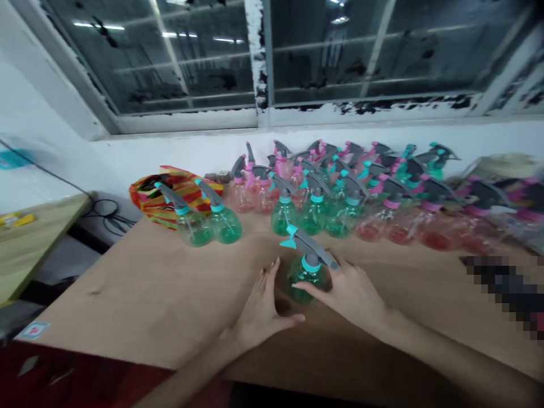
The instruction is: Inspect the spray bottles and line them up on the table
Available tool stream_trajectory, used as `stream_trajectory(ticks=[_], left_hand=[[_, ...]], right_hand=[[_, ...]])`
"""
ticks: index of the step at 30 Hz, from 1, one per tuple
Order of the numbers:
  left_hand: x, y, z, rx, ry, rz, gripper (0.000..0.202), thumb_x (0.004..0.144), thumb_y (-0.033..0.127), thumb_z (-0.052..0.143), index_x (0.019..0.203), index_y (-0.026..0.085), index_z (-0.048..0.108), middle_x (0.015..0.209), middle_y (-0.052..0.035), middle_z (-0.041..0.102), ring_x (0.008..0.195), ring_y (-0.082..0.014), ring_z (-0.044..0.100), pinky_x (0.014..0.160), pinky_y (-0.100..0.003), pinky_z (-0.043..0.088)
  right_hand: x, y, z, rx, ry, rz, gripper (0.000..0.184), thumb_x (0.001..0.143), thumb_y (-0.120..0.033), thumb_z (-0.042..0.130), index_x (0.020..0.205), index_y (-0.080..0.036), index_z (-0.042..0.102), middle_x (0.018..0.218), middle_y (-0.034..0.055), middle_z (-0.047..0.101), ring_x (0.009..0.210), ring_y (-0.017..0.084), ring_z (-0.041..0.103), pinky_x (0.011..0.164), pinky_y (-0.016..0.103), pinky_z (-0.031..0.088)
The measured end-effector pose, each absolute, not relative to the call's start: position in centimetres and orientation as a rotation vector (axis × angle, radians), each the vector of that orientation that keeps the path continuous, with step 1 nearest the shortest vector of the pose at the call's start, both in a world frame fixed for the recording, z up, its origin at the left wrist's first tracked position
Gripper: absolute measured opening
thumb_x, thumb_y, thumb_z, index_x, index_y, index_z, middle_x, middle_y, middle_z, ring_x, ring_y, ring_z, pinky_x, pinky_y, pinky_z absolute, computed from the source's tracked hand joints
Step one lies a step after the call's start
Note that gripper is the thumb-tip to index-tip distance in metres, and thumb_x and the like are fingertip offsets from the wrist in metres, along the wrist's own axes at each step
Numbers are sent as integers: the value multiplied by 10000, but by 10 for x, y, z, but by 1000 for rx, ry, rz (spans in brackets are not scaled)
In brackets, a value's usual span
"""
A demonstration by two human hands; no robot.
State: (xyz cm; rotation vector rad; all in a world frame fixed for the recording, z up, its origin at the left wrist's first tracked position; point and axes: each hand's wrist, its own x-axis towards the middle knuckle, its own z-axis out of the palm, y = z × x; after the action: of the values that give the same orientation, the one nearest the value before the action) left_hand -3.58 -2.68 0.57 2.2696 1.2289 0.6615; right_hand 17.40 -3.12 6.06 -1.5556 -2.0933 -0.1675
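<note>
A green spray bottle (304, 277) with a turquoise collar and grey trigger head stands in front of me, its head tilted over to the right. My right hand (351, 286) is wrapped round the bottle's right side, thumb across its front. Just left of the bottle, my left hand (266, 309) has its thumb and fingers spread apart and holds nothing. Behind it stand several more green spray bottles (312, 218). Two other green spray bottles (226, 225) stand farther left.
Several pink spray bottles (437, 226) crowd the back and right of the wooden table (140, 300). A red and yellow striped bag (148, 195) lies at the back left. Black cables (111, 209) hang beyond the left edge. A window (170, 62) rises behind.
</note>
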Motion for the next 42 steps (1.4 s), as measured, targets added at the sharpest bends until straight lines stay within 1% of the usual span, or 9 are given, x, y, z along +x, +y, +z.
stream_trajectory(ticks=[3, 6, 10, 16, 20, 23, 33, 39, 42], left_hand=[[4, -19, 8, 2193, 1070, 670, 1118, 646, 451, 789, 1458, 217, 56, 1459, -145, 291, 1304, -328, 325, 1035, -484, 308], [37, -11, 9, 2205, 971, 648, 994, 663, 431, 783, 1428, 236, 180, 1379, -122, 416, 1239, -314, 423, 992, -462, 365], [75, -4, 12, 2238, 889, 612, 900, 626, 430, 808, 1357, 241, 318, 1312, -113, 485, 1201, -342, 451, 975, -513, 350], [119, -1, 16, 2349, 814, 535, 915, 629, 450, 800, 1369, 256, 298, 1341, -108, 465, 1249, -345, 396, 1013, -543, 289], [128, 3, 14, 2459, 813, 474, 914, 691, 507, 736, 1410, 257, 229, 1372, -114, 435, 1263, -347, 383, 1016, -562, 287], [120, 13, 12, 2559, 798, 412, 935, 694, 525, 721, 1426, 245, 212, 1420, -120, 378, 1287, -340, 352, 1040, -544, 262], [93, 34, -2, 2774, 807, 307, 712, 835, 553, 557, 1379, 140, 356, 1430, -124, 372, 1352, -270, 240, 1112, -445, 122], [96, 32, -3, 2807, 796, 311, 657, 868, 567, 496, 1361, 148, 384, 1438, -113, 362, 1352, -256, 245, 1114, -437, 109], [96, 31, -4, 2814, 808, 316, 643, 881, 559, 481, 1361, 143, 382, 1452, -120, 335, 1359, -255, 225, 1112, -438, 116]], right_hand=[[197, -42, 65, -1570, -2137, -134, 605, 785, -676, 438, 1004, -129, 578, 816, 95, 657, 596, 242, 637, 454, 324, 433], [223, -51, 71, -1605, -2132, -134, 599, 752, -683, 482, 978, -138, 580, 846, 114, 647, 697, 275, 639, 507, 351, 470], [265, -57, 79, -1575, -2081, 24, 568, 709, -665, 560, 938, -144, 566, 885, 120, 629, 874, 298, 601, 710, 426, 499], [303, -46, 88, -1287, -1809, 539, 635, 692, -468, 699, 1217, -228, 435, 1164, 85, 601, 1049, 245, 577, 856, 398, 481], [301, -34, 83, -1204, -1645, 661, 388, 796, -408, 606, 1130, -218, 550, 960, 49, 672, 908, 228, 638, 772, 375, 512], [297, -28, 76, -1175, -1593, 692, 281, 848, -373, 537, 1072, -213, 598, 896, 39, 673, 915, 218, 638, 784, 369, 512], [295, -9, 74, -1103, -1644, 627, 232, 824, -252, 573, 1049, -220, 620, 1076, 55, 675, 978, 192, 630, 841, 351, 496], [294, -8, 73, -1201, -1600, 696, 258, 807, -382, 594, 1013, -227, 623, 895, 29, 699, 622, 145, 628, 648, 319, 521], [294, -10, 74, -1191, -1605, 691, 271, 797, -407, 602, 999, -228, 623, 877, 24, 685, 644, 149, 617, 666, 325, 511]])
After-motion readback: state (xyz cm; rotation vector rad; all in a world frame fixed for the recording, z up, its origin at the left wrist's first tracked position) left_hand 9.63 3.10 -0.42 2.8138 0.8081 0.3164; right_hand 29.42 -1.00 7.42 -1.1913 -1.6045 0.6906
